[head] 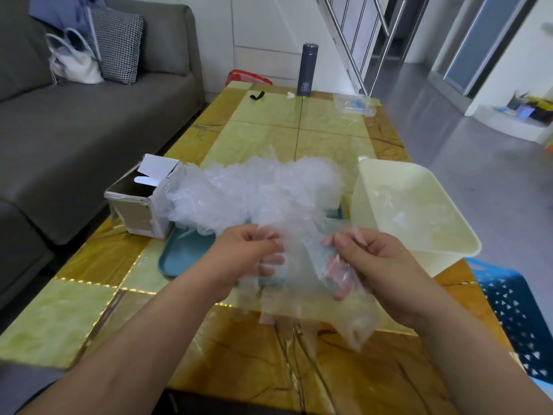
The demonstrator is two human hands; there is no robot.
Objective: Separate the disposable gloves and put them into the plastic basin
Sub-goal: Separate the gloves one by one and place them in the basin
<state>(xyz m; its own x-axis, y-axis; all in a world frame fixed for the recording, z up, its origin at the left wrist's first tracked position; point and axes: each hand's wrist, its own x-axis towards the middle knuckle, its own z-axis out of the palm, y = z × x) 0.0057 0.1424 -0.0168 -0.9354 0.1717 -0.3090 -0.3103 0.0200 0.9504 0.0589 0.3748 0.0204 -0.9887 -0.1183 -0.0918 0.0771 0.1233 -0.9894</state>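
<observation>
Head view: left hand (248, 253) and right hand (378, 259), each with a pinching grip on one glove (302, 265), stretched crosswise over the table (89, 313).
Glove pile (257, 193): on tray (179, 259), between box (140, 202) and plastic basin (363, 187).
Writing: box print too blurred.

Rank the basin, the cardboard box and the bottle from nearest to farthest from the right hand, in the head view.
From the right hand, which pinches a glove:
1. Basin, just to its right.
2. Box, across the table at the left edge.
3. Bottle, upright at the table's far end.
</observation>
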